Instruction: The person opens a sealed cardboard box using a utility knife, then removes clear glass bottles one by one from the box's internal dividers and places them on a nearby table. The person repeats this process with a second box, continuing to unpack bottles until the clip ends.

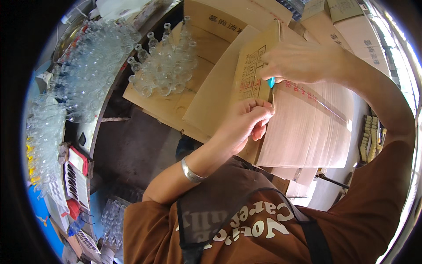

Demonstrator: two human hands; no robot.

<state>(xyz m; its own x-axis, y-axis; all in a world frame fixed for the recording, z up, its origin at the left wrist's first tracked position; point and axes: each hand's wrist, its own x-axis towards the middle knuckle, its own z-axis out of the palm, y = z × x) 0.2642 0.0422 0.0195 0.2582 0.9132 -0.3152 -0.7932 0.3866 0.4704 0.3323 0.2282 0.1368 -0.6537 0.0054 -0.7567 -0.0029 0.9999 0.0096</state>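
Note:
A brown cardboard carton [303,127] with red print and a strip of tape stands in front of me, a printed flap [252,72] raised along its edge. My right hand [303,61], slightly blurred, is closed around a small teal box cutter [271,82]; its tip is at the carton's edge, and most of it is hidden in my fingers. Just nearer to me, my left hand [250,121] is closed, with thumb and fingers pinching the edge of the flap. Beyond my left hand, clear glass bottles [165,66] stand close together on cardboard.
A curved table edge [103,105] runs along the left, crowded with clear glass bottles [88,61]. More bottles [113,222] stand lower left. Other cartons [347,31] are stacked at the far right. A yellowish brush-like object [370,138] lies beyond the carton's right side.

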